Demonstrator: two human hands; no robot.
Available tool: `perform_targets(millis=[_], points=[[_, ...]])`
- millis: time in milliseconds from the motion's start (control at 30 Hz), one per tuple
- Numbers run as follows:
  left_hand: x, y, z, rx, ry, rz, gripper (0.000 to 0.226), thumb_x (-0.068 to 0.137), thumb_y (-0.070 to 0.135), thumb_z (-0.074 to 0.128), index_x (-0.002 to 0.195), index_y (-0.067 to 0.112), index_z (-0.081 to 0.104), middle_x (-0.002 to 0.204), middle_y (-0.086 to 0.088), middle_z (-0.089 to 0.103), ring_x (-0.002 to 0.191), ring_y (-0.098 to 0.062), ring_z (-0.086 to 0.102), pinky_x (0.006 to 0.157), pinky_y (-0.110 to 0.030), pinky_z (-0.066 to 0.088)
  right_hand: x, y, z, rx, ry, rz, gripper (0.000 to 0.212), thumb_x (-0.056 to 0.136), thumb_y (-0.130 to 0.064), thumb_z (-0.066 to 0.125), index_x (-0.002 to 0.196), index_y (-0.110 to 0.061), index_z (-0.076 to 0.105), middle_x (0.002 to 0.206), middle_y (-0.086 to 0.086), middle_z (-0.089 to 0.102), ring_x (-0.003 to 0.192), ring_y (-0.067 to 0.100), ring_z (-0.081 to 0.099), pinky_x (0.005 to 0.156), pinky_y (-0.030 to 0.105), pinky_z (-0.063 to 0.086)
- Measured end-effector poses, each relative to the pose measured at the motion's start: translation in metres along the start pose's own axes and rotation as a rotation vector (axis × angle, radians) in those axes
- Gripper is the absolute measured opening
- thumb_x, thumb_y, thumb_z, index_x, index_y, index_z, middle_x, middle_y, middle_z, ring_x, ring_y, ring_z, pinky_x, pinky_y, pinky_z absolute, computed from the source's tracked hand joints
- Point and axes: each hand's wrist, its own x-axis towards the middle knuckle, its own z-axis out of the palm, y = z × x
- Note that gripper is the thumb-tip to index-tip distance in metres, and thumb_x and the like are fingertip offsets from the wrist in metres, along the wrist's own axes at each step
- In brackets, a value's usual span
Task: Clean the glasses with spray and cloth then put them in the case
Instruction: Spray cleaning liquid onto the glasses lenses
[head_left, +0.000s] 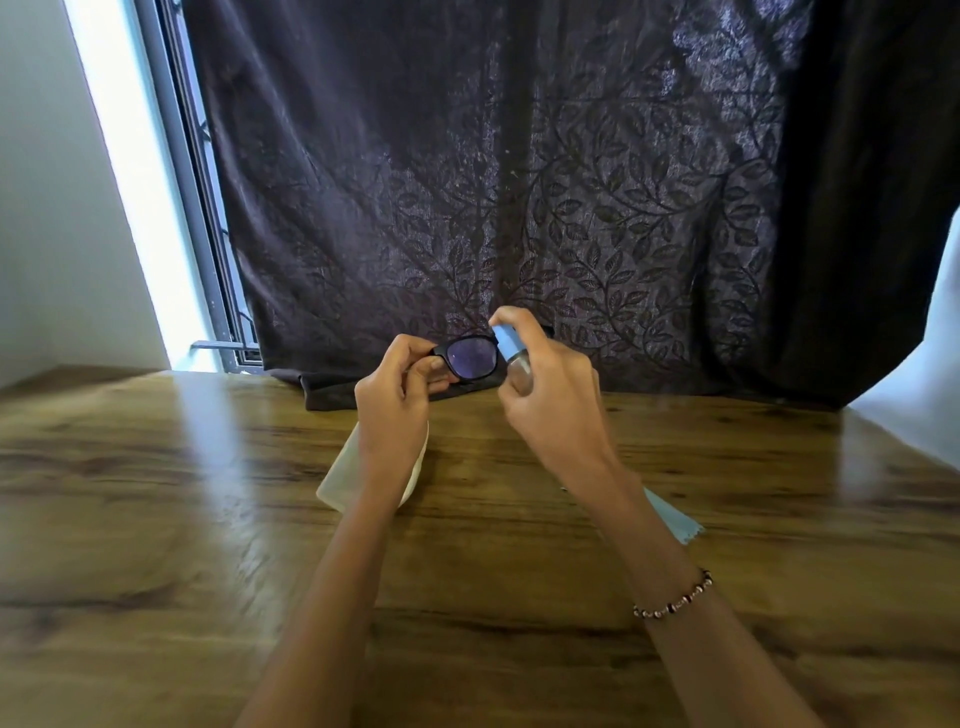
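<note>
I have the glasses (470, 358) raised above the far edge of the counter (208, 519), one dark-tinted lens turned toward me so the spray can land flat on it. My left hand (397, 400) is closed on the frame's outer corner, fingers pinching the black plastic rim and clear of the lens, which I judge keeps fresh smudges off the glossy surface. My right hand (550, 400) is wrapped around the small spray bottle (514, 356), its pale blue head just beside the lens and a finger curled over the top as if ready to press; the lower body looks clear and cylindrical. So this looks like the spraying step, with wiping and casing yet to come. Below my left wrist lies a soft, cream-coloured pouch-like case (345, 467), partly hidden. Under my right forearm a thin light-blue cloth (675, 519) lies flat on the counter, within easy reach. The counter is polished wood grain, shiny; behind it hangs a dark curtain (519, 182) embossed with leaves.
</note>
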Motion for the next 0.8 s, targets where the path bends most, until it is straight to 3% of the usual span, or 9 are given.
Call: perform_targets(millis=[133,233,533,800], points=[[-0.001,0.001,0.0,-0.005,-0.003,-0.002,0.013,0.095,-0.005,0.047,0.097,-0.001,0.059,0.079,0.006,0.065,0.076,0.006,0.067,0.065,-0.007,0.05,-0.001,0.002,0.0,-0.005,-0.034,-0.015,0.065,0.081,-0.004,0.062,0.132,-0.037,0.039,0.08,0.0,0.057,0.069,0.018,0.056,0.066,0.036,0.051],[-0.001,0.001,0.0,0.003,-0.005,0.005,0.012,0.095,-0.004,0.047,0.096,-0.001,0.059,0.079,0.006,0.065,0.076,0.006,0.066,0.065,-0.007,0.05,-0.002,0.002,-0.001,-0.007,-0.03,0.002,0.062,0.082,-0.002,0.059,0.134,-0.033,0.043,0.075,-0.003,0.053,0.065,0.014,0.05,0.062,0.03,0.044],[0.0,-0.002,0.0,-0.04,0.003,-0.019,0.013,0.096,-0.003,0.047,0.096,0.002,0.059,0.081,0.0,0.066,0.078,0.0,0.069,0.068,-0.012,0.054,0.005,0.021,-0.011,0.046,0.095,0.092,0.06,0.078,-0.008,0.067,0.13,-0.03,0.047,0.062,-0.015,0.042,0.057,0.002,0.044,0.063,0.022,0.04],[0.0,0.0,0.0,-0.062,0.007,-0.024,0.019,0.096,-0.005,0.045,0.095,0.007,0.058,0.079,0.005,0.065,0.075,0.002,0.068,0.068,-0.01,0.052,0.002,0.036,-0.011,-0.015,0.06,0.134,0.058,0.079,0.002,0.059,0.127,-0.028,0.049,0.062,-0.006,0.045,0.058,0.012,0.047,0.059,0.034,0.049]])
